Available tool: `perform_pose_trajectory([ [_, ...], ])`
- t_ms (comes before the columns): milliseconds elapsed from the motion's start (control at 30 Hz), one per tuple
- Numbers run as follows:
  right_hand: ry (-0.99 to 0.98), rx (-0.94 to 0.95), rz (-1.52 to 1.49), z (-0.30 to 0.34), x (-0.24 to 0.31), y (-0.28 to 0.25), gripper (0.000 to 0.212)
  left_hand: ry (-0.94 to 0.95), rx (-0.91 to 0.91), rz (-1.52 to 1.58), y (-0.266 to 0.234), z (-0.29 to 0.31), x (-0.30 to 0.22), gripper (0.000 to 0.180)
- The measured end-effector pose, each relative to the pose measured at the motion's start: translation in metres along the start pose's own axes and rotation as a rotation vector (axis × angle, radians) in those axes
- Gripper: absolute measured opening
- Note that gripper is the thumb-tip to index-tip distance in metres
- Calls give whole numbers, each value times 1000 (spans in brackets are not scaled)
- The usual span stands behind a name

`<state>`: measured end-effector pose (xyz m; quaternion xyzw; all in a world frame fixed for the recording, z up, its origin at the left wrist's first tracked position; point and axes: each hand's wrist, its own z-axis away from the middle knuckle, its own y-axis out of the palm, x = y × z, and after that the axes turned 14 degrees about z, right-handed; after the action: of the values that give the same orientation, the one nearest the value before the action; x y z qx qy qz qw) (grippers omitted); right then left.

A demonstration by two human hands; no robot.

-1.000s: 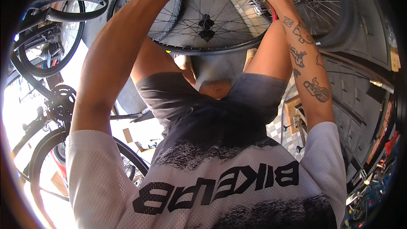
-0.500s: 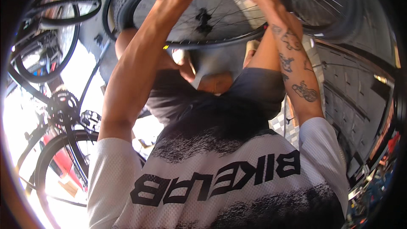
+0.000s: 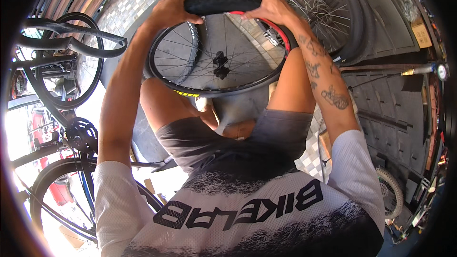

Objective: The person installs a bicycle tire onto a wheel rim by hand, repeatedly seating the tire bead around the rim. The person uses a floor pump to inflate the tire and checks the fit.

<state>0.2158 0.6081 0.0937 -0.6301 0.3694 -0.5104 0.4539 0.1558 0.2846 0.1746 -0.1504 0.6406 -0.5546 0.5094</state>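
A bicycle wheel stands tilted between my knees, its black hub (image 3: pixel 220 64) and thin spokes in the middle. Its knobby black tire (image 3: pixel 223 3) runs across the far side of the rim. My left hand (image 3: pixel 171 10) wraps round this tire at its left, thumb on the inner side. At the right, my right hand (image 3: pixel 271 10) grips the same tire, thumb toward the rim. A red strip (image 3: pixel 286 35) shows along the rim's right side, below my right hand. Whether the tire bead sits inside the rim there, I cannot tell.
Another spoked wheel (image 3: pixel 316 12) with a black tire lies at the far right. A bicycle crank (image 3: pixel 82 135) and frame stand close on the left. Ribbed dark panels (image 3: pixel 392 109) line the right side. Checkered tiles (image 3: pixel 138 0) cover the floor beyond a dark mat.
The view has tilted so that both hands and the top of the wheel now show. The red strip on the rim has come into sight. My hands remain on the tire's far side.
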Motion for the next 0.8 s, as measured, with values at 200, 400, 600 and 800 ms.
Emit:
perform_pose_trajectory([
  [200, -155, 45, 130, -31, 38, -13, 80, 37, 94, 156, 9, 15, 36, 83],
  [400, -194, 157, 179, -40, 74, -22, 76, 99, 109, 99, 20, -17, 5, 68],
  [600, -89, 33, 178, -33, 78, -18, 69, 45, -116, -27, 35, -3, -7, 58],
  [800, 35, -86, 110, -23, 98, -15, 63, -25, -234, 21, 34, 10, -15, 56],
])
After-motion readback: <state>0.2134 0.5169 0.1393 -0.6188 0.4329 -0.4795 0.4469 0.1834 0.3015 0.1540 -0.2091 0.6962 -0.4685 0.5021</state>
